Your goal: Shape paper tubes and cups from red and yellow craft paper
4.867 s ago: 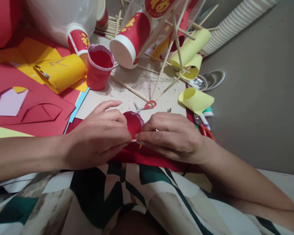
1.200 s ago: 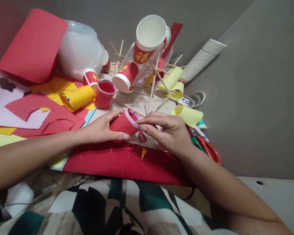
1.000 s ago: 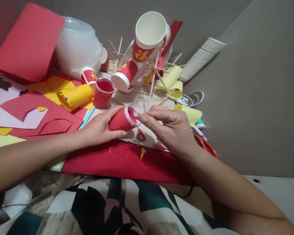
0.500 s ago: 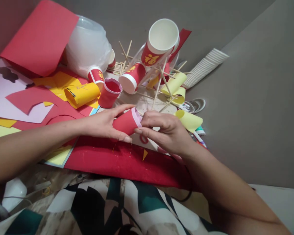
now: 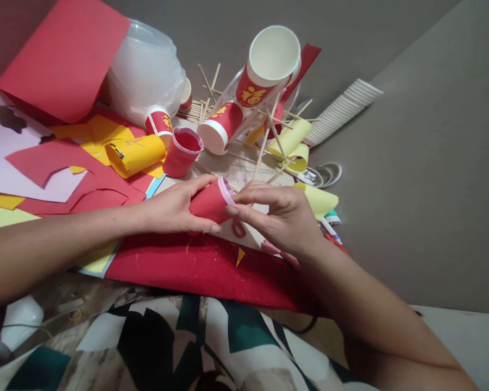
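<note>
My left hand point(image 5: 179, 205) is wrapped round a red paper-covered cup point(image 5: 208, 205) that lies on its side, mouth to the right. A pink paper strip point(image 5: 225, 190) runs round the cup's mouth. With thumb and fingertips together, my right hand point(image 5: 279, 214) pinches the strip at the rim; the inside of the cup is mostly hidden by these fingers. Behind my left hand stands a similar red cup point(image 5: 182, 157) with a pink rim. Beside it lies a yellow paper tube point(image 5: 136, 155) with black marks.
Printed red cups point(image 5: 252, 89) lean at the back among thin wooden sticks point(image 5: 264, 141). A stack of white cups point(image 5: 342, 111) rests by the wall. Pale yellow paper rolls point(image 5: 320, 200) lie right. Red paper point(image 5: 65, 60) and a plastic bag point(image 5: 144, 76) stand left.
My right hand's fingers have shifted slightly and open a little from their curled pose, still at the cup's rim. The left hand keeps its hold on the cup.
</note>
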`<state>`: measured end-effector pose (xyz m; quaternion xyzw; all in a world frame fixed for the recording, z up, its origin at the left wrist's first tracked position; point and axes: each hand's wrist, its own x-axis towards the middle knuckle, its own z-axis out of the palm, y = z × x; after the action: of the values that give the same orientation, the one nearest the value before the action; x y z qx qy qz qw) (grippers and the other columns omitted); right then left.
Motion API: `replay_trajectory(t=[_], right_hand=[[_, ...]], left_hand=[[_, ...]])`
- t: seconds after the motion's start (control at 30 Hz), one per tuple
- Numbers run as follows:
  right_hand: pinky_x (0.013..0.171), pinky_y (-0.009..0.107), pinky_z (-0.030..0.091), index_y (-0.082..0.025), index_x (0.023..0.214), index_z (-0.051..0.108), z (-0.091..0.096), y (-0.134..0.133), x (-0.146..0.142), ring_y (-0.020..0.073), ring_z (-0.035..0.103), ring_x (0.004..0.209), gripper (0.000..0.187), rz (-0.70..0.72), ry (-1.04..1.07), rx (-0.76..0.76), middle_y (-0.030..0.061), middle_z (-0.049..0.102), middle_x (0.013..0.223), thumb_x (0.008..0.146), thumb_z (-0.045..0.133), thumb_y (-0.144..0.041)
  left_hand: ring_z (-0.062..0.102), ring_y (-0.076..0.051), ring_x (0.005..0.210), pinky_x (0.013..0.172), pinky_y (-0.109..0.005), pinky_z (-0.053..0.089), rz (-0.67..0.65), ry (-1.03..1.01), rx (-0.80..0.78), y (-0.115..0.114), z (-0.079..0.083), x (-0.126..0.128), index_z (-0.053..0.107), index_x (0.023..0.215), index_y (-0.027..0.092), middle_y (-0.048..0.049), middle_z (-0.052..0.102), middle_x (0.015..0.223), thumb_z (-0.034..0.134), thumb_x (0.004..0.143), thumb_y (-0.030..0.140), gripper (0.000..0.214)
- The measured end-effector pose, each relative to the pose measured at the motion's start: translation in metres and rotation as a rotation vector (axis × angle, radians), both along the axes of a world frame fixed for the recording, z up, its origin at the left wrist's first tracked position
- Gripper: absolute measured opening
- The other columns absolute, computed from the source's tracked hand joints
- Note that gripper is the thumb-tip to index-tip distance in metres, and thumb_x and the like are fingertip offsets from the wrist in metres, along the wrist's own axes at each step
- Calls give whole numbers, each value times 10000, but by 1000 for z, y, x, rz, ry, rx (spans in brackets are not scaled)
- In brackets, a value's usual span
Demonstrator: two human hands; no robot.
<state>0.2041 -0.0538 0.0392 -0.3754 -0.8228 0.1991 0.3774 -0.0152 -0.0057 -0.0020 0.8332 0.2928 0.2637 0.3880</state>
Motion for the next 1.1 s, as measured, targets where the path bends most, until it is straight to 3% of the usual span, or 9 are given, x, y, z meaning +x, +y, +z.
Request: replay_trajectory(t=[0.13, 0.33, 0.43, 0.6, 0.7, 0.83, 0.93, 1.1], right_hand=[[646, 241, 512, -159, 792, 765, -2, 3, -4, 117, 629, 639, 56, 57, -20, 91, 16, 713, 691, 843, 777, -140], [638, 244, 517, -177, 846, 790, 2, 0, -6, 134, 664, 666, 56, -7, -19, -20, 27, 757, 757, 823, 815, -221], [633, 245, 495, -165, 814, 773, 1, 0, -10, 125, 647, 645, 56, -20, -25, 8, 21, 750, 736, 845, 790, -208], [692, 280, 478, -165, 798, 730, -4, 5, -16, 119, 601, 618, 112, 106, -89, 163, -6, 699, 637, 908, 708, -156], [729, 306, 500, -191, 828, 752, 0, 4, -14, 139, 643, 652, 82, 160, -116, 166, 0, 736, 677, 905, 724, -189], [716, 298, 542, -228, 923, 802, 14, -1, -9, 169, 723, 774, 82, -112, 38, 76, 36, 800, 875, 897, 726, -211], [693, 276, 554, -216, 894, 808, 23, 4, -5, 160, 717, 745, 65, -282, 67, 82, 32, 799, 849, 862, 752, -225], [586, 250, 495, -158, 844, 802, 21, 22, -4, 141, 652, 646, 128, -159, -107, -114, 42, 768, 778, 829, 750, -274]], left_hand=[[572, -342, 1315, 1127, -482, 450, -14, -26, 60, -1, -6, 1, 448, 1427, 143, -184, 568, 1435, 813, 730, 490, 860], [586, -346, 1305, 1076, -479, 483, 10, -27, 97, -2, -8, 2, 425, 1430, 175, -175, 567, 1443, 792, 752, 426, 810], [625, -342, 1244, 1022, -466, 509, 36, -20, 124, -3, -8, 3, 416, 1438, 167, -165, 581, 1424, 767, 767, 404, 793], [607, -315, 1280, 1057, -420, 504, 30, -56, 142, -4, -13, 4, 382, 1455, 183, -145, 516, 1493, 763, 748, 338, 818], [597, -304, 1298, 1078, -404, 501, 32, -80, 120, -3, -15, 4, 386, 1445, 202, -130, 516, 1492, 779, 749, 346, 812], [569, -319, 1328, 1127, -443, 472, 56, -129, 105, 1, -16, 4, 392, 1442, 191, -136, 534, 1465, 836, 718, 364, 867], [519, -330, 1382, 1176, -466, 432, 40, -176, 123, 2, -15, 4, 389, 1450, 204, -147, 491, 1508, 885, 685, 445, 942], [542, -333, 1366, 1172, -473, 442, -28, -209, 163, 0, -16, 4, 363, 1484, 200, -174, 482, 1518, 885, 708, 444, 966]])
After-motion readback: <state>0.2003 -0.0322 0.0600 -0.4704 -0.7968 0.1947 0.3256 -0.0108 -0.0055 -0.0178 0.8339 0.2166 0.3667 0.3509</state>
